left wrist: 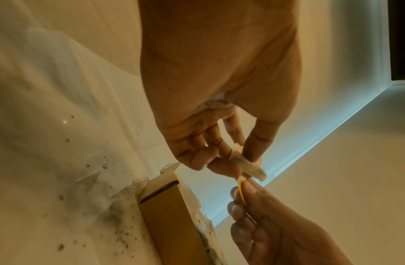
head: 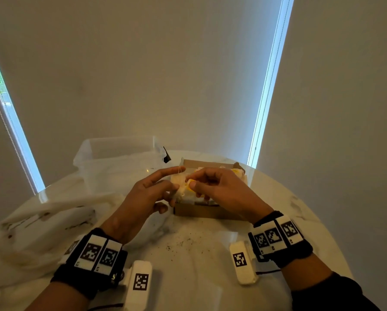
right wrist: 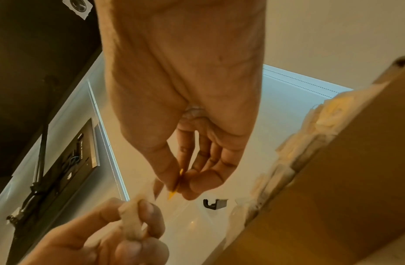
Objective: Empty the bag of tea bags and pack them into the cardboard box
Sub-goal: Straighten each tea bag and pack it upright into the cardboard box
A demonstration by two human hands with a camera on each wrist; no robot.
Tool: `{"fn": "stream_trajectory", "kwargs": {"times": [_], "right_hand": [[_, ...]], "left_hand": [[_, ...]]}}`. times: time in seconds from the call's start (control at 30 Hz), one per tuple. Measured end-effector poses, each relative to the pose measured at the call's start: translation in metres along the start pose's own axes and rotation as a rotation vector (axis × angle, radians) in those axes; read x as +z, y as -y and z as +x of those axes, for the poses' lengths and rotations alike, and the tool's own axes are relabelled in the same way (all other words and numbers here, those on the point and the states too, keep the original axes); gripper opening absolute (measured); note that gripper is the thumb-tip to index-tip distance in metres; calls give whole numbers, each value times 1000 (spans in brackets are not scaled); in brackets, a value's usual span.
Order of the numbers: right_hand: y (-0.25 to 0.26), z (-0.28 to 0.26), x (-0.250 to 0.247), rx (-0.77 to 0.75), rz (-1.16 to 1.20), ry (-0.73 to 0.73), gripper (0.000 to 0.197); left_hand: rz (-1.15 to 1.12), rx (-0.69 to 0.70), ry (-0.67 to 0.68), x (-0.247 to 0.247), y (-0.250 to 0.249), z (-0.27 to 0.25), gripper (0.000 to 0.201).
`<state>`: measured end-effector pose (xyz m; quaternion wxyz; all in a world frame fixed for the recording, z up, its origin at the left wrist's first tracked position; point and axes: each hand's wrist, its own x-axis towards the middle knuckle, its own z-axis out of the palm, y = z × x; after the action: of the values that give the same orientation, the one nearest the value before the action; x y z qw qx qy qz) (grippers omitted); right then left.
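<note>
My left hand (head: 175, 193) pinches a pale tea bag (head: 180, 183) just above the near left corner of the brown cardboard box (head: 201, 212); its index finger points out with the string over it. My right hand (head: 192, 184) pinches the bag's yellow tag (head: 190, 182) between thumb and fingers. In the left wrist view the tea bag (left wrist: 250, 166) hangs from my left hand (left wrist: 243, 161), with the tag (left wrist: 241, 190) below it. The right wrist view shows the tag (right wrist: 172, 194) in my right hand (right wrist: 179, 181). Several tea bags (right wrist: 310, 125) fill the box (right wrist: 333, 179).
A crumpled clear plastic bag (head: 42, 221) lies on the left of the round white table (head: 277, 198). A clear plastic tub (head: 111, 158) stands behind it, left of the box. Loose tea crumbs (head: 179, 243) speckle the table in front of the box.
</note>
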<state>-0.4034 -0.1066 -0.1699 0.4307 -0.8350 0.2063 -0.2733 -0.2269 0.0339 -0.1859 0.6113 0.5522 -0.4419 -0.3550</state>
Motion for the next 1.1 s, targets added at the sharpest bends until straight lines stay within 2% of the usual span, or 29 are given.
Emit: {"fn": "stream_trajectory", "kwargs": {"times": [0.1, 0.3, 0.47, 0.57, 0.7, 0.8, 0.97, 1.1], "right_hand": [[1, -1, -2, 27, 52, 3, 8], [4, -1, -7, 32, 334, 12, 20], [-2, 3, 2, 76, 390, -34, 21], [1, 2, 4, 60, 306, -35, 17], [-1, 2, 10, 16, 134, -111, 12], [-4, 4, 13, 24, 64, -165, 22], [-8, 5, 12, -66, 17, -108, 43], [-12, 6, 10, -79, -53, -131, 27]], "left_hand": [[56, 12, -12, 1, 1, 0, 39], [158, 59, 10, 2, 5, 1, 39], [203, 80, 2, 3, 6, 2, 41], [230, 107, 4, 3, 5, 1, 40], [249, 130, 6, 2, 6, 1, 39], [264, 129, 9, 2, 8, 2, 40], [275, 121, 18, 4, 8, 3, 38], [280, 118, 12, 4, 7, 0, 37]]}}
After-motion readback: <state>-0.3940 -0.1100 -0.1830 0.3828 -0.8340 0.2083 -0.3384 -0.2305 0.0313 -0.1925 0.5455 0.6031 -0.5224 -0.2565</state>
